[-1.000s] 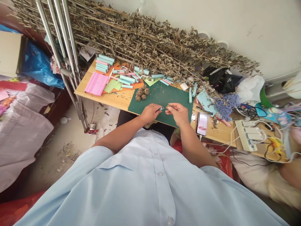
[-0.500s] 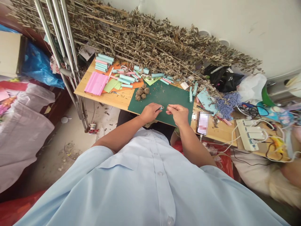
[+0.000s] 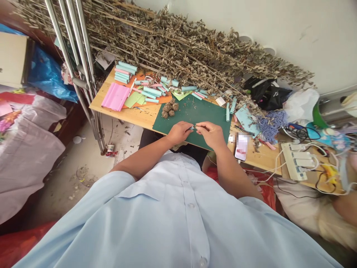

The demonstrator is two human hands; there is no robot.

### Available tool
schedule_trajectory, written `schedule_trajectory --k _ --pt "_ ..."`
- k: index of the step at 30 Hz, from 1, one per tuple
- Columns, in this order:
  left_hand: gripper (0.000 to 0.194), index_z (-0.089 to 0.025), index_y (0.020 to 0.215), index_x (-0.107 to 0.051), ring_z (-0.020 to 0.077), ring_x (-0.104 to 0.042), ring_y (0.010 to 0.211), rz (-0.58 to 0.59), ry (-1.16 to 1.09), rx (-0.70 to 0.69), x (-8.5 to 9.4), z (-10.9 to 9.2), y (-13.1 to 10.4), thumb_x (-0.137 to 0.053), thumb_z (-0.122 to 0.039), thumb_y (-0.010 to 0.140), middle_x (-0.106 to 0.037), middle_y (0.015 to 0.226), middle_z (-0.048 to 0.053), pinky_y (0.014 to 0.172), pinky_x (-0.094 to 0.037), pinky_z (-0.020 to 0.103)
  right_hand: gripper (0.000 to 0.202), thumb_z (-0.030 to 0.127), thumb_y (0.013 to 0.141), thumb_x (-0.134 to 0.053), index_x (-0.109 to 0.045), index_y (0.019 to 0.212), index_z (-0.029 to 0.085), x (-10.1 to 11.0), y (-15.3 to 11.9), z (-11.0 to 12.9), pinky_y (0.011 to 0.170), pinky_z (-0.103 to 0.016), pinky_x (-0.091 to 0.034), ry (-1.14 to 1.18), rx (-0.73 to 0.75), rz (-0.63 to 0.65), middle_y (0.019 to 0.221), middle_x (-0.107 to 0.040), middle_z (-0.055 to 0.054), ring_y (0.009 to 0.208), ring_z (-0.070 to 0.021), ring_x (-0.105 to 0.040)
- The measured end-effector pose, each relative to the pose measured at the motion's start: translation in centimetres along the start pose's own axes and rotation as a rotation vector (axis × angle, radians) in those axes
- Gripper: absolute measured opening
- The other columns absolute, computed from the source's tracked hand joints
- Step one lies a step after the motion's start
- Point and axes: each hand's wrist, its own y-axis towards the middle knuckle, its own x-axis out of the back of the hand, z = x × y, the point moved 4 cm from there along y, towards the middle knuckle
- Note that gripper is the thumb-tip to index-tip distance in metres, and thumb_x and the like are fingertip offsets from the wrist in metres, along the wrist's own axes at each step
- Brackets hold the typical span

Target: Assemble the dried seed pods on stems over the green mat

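Note:
My left hand is closed round a small light-blue paper roll, whose end shows past the fingertips. Close against that end, my right hand pinches something too small to make out. Both hands are over the near edge of a dark green mat. Brown crumbly balls sit in a heap at the mat's left side. Blue and pink paper rolls lie scattered beyond, and two blue rolls are at the mat's right edge.
Dried leafy stalks stretch along the back of the wooden table. Pink paper lies at the left, near metal poles. At the right are a phone, blue yarn and a power strip with cables.
My right hand has moved left, bringing its fingertips up to the end of the roll. My left hand stays almost in place. The view has shifted slightly.

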Motion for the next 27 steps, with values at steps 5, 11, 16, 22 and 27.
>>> schedule_trajectory --k 5,11,16,22,27 --pt "0.019 -0.019 0.112 -0.074 0.024 -0.068 0.105 -0.003 0.007 0.003 0.0 0.0 0.1 -0.059 -0.028 0.103 -0.076 0.107 0.01 0.097 -0.052 0.037 0.021 0.044 0.087 -0.077 -0.084 0.098 0.028 -0.4 0.4 0.7 0.087 -0.04 -0.063 -0.129 0.102 0.06 0.107 -0.079 -0.005 0.094 -0.0234 -0.074" --pt "0.021 -0.018 0.115 -0.073 0.0248 -0.067 0.104 0.007 0.001 -0.002 0.0 0.0 0.1 -0.059 -0.029 0.104 -0.077 0.107 0.01 0.096 -0.052 0.038 0.021 0.035 0.087 -0.073 -0.082 0.104 0.027 -0.2 0.9 0.7 0.084 -0.038 -0.058 -0.26 0.158 0.034 0.095 -0.077 -0.003 0.085 -0.0221 -0.071" --pt "0.022 -0.018 0.115 -0.074 0.0246 -0.067 0.104 0.0 -0.017 -0.012 -0.1 0.0 0.1 -0.058 -0.028 0.104 -0.077 0.106 0.009 0.097 -0.052 0.038 0.014 0.033 0.088 -0.071 -0.081 0.095 0.026 -0.2 0.9 1.6 0.081 -0.036 -0.054 -0.399 0.205 0.071 0.088 -0.076 -0.003 0.08 -0.0211 -0.068" --pt "0.023 -0.018 0.117 -0.074 0.0252 -0.068 0.105 -0.001 -0.005 -0.013 -0.2 0.0 0.0 -0.058 -0.03 0.104 -0.077 0.107 0.01 0.097 -0.052 0.038 0.014 0.03 0.094 -0.066 -0.079 0.093 0.025 0.0 0.9 3.7 0.082 -0.036 -0.051 -0.572 0.327 0.202 0.094 -0.077 -0.005 0.083 -0.0222 -0.067" --pt "0.025 -0.019 0.116 -0.074 0.0248 -0.068 0.106 -0.003 -0.012 -0.014 -0.2 0.0 0.0 -0.056 -0.031 0.105 -0.076 0.107 0.01 0.097 -0.053 0.038 0.016 0.029 0.095 -0.064 -0.079 0.099 0.025 0.2 1.2 3.9 0.08 -0.035 -0.051 -0.608 0.35 0.273 0.095 -0.077 -0.006 0.083 -0.0224 -0.067"
